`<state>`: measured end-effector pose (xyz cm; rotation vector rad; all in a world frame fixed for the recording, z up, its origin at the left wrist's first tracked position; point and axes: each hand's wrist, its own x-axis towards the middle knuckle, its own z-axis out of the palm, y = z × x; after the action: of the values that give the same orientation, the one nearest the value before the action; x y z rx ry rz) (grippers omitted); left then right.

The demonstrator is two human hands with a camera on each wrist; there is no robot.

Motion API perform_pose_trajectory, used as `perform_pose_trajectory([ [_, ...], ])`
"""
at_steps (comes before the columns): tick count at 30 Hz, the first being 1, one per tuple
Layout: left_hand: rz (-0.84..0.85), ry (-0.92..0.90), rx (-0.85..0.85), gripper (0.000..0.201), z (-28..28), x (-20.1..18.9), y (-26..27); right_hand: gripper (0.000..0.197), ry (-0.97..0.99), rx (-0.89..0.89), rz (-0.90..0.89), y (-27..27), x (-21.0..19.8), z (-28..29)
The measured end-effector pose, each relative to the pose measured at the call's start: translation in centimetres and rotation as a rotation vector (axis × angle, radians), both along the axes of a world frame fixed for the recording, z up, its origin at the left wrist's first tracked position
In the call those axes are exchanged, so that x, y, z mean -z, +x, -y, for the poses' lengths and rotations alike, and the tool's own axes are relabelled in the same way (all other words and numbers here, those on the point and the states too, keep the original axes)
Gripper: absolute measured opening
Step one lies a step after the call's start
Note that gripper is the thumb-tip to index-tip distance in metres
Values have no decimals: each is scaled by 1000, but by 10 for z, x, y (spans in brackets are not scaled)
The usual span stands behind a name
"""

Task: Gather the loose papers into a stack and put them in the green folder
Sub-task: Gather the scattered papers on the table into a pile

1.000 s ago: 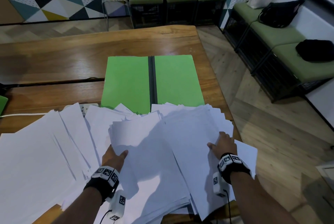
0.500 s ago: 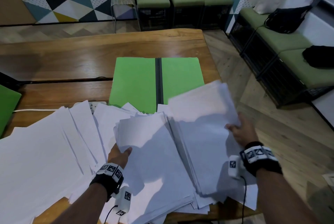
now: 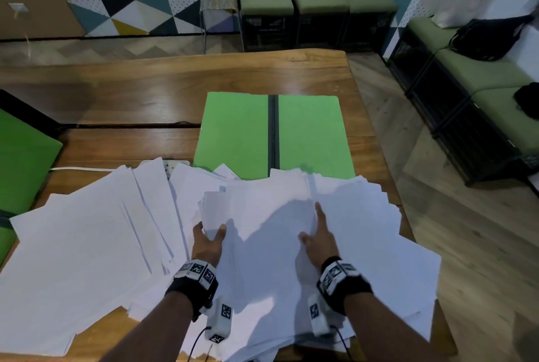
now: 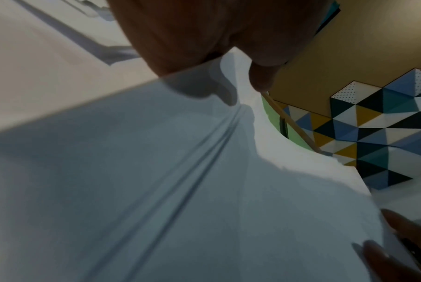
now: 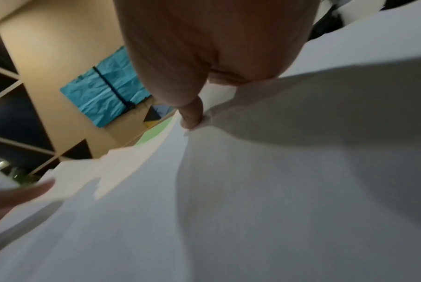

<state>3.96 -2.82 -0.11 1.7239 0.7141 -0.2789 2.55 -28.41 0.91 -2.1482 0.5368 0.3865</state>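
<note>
The left hand (image 3: 207,240) has its grip closed on the near edge of a bundle of papers (image 3: 256,215), thumb on top and fingers beneath. The right hand (image 3: 318,237) lies on the same papers with its grip loose, index finger straight and pressing the sheets, the thumb spread to the side; its other fingers are hidden. The bundle spans the gap between the two hands and runs on ahead of them. More loose sheets (image 3: 87,245) fan out to the left of the left hand, and others spread to the right of the right hand, past the edge of the surface (image 3: 145,84). Beyond the fingertips of both hands, the folder (image 3: 236,134) lies open and flat, its near edge under the papers' far ends. A white cable (image 3: 75,169) shows beyond the left sheets.
</note>
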Motion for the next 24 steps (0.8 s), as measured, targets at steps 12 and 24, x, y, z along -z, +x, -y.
perform_pose_trajectory([
  [12, 132, -38, 71, 98, -22, 9, 22, 67, -83, -265, -34, 21, 21, -19],
  [24, 202, 211, 232, 20, -28, 14, 91, 50, -168, -325, -91, 89, 14, -14],
])
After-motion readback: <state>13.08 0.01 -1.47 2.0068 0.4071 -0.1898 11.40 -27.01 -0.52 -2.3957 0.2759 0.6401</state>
